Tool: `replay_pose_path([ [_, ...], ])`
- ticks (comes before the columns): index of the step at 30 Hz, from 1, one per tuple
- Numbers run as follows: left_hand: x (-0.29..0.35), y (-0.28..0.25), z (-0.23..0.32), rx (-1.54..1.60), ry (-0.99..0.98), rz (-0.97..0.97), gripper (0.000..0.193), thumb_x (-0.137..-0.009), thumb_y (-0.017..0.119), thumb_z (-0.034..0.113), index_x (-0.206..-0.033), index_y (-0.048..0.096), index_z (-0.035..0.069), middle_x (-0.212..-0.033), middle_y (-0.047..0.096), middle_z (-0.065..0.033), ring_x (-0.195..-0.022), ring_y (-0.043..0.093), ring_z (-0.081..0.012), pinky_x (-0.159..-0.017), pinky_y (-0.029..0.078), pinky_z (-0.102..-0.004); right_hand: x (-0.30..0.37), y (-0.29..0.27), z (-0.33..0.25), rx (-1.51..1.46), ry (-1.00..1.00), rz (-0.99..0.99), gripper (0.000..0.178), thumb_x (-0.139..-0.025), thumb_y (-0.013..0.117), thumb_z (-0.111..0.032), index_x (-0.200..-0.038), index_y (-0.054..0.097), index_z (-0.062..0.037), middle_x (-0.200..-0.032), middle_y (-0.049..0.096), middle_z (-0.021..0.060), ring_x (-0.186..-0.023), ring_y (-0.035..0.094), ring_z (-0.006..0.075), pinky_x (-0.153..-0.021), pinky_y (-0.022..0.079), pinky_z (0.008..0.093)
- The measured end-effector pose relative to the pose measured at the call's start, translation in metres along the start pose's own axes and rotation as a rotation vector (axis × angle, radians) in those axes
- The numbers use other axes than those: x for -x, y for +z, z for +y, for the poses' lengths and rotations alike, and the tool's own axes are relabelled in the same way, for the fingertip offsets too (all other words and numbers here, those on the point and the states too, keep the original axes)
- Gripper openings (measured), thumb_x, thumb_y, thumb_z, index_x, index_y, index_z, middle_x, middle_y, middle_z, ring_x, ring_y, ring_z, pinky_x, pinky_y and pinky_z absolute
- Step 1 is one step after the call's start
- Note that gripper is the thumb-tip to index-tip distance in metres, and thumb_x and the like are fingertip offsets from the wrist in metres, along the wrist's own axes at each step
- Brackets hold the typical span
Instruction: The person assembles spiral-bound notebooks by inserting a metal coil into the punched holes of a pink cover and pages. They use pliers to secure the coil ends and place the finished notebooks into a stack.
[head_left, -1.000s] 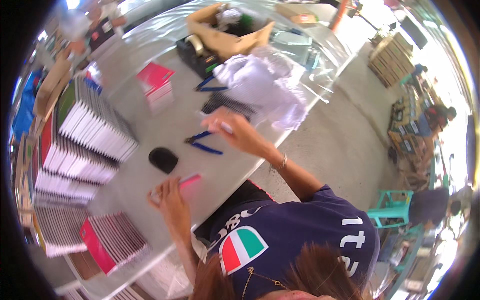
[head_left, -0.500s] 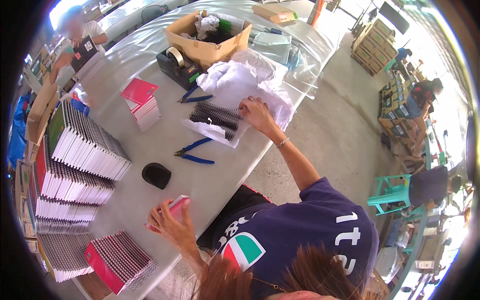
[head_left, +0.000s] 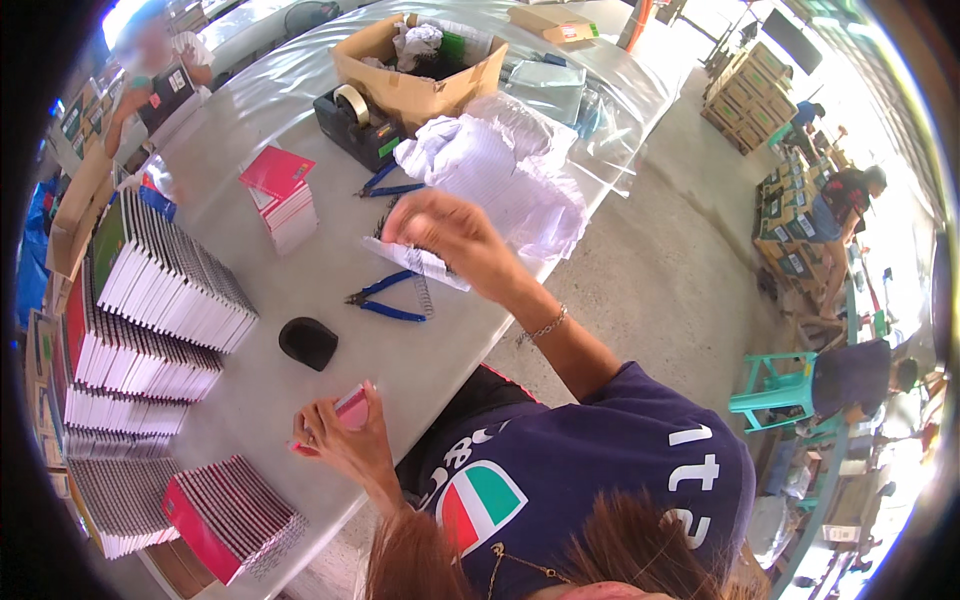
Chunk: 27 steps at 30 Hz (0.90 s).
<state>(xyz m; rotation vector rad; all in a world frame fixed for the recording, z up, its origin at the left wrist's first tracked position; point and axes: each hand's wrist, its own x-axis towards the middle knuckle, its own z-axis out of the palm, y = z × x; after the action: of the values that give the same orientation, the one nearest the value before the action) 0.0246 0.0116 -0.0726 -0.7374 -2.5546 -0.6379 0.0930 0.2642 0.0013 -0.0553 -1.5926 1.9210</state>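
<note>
My left hand [head_left: 335, 440] holds a small pink notebook [head_left: 352, 408] on its edge near the front rim of the grey table [head_left: 300, 270]. My right hand [head_left: 450, 235] is raised above a white sheet [head_left: 425, 263] that carries dark wire spirals. Its fingers are pinched, and a thin wire spiral [head_left: 422, 295] hangs just below it. Blue-handled pliers [head_left: 385, 300] lie on the table beside that spiral. A black rounded pad [head_left: 308, 342] sits between my two hands.
Rows of standing notebooks [head_left: 150, 290] fill the left side, with a fanned stack [head_left: 220, 515] at the front left. Farther back are a pink notebook stack [head_left: 280, 195], second pliers [head_left: 385, 185], a tape dispenser [head_left: 355, 120], a cardboard box [head_left: 420, 65] and crumpled white wrapping [head_left: 510, 175]. Another person [head_left: 150, 60] stands at the far left.
My right hand has pulled back from the sheet of spirals toward me and risen, with a spiral under it. My left hand stays at the table's front with the pink notebook.
</note>
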Motion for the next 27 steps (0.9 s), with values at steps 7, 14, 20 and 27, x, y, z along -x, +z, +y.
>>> replay_pose_path([
  [7, -0.006, 0.013, -0.008, 0.19, 0.021, 0.029, 0.037, -0.065, 0.082, 0.039, -0.089, 0.067, 0.015, -0.097, 0.062, -0.0026, -0.105, 0.052, -0.0293, -0.095, 0.032, -0.0528, 0.031, 0.042, 0.037, 0.668, 0.061, -0.41, 0.019, -0.089, 0.069, -0.01, -0.105, 0.063, -0.0008, -0.093, 0.064, 0.0096, -0.085, 0.065, 0.0198, -0.075, 0.05, 0.0311],
  [14, -0.003, 0.007, -0.004, 0.11, -0.029, -0.028, 0.038, -0.065, 0.084, 0.041, -0.087, 0.065, 0.017, -0.095, 0.055, 0.0016, -0.105, 0.049, -0.0266, -0.093, 0.031, -0.0549, 0.048, 0.057, 0.044, 0.723, 0.109, -0.405, 0.019, -0.089, 0.068, -0.009, -0.105, 0.065, 0.0008, -0.097, 0.069, 0.0106, -0.084, 0.063, 0.0217, -0.075, 0.05, 0.0321],
  [20, -0.006, 0.006, -0.004, 0.105, -0.029, -0.046, 0.039, -0.064, 0.084, 0.041, -0.088, 0.064, 0.017, -0.097, 0.054, 0.0018, -0.106, 0.048, -0.0262, -0.094, 0.03, -0.0549, 0.047, 0.062, 0.047, 0.721, 0.068, -0.397, 0.018, -0.088, 0.068, -0.008, -0.104, 0.064, 0.0002, -0.097, 0.068, 0.0105, -0.086, 0.063, 0.0238, -0.075, 0.049, 0.0334],
  [27, -0.008, 0.002, -0.004, 0.1, -0.028, -0.077, 0.039, -0.067, 0.083, 0.041, -0.091, 0.064, 0.017, -0.099, 0.055, 0.0025, -0.107, 0.049, -0.0258, -0.095, 0.029, -0.0564, 0.049, 0.066, 0.055, 0.692, 0.075, -0.419, 0.014, -0.088, 0.064, -0.004, -0.102, 0.061, -0.0033, -0.093, 0.065, 0.009, -0.09, 0.06, 0.0272, -0.082, 0.041, 0.0381],
])
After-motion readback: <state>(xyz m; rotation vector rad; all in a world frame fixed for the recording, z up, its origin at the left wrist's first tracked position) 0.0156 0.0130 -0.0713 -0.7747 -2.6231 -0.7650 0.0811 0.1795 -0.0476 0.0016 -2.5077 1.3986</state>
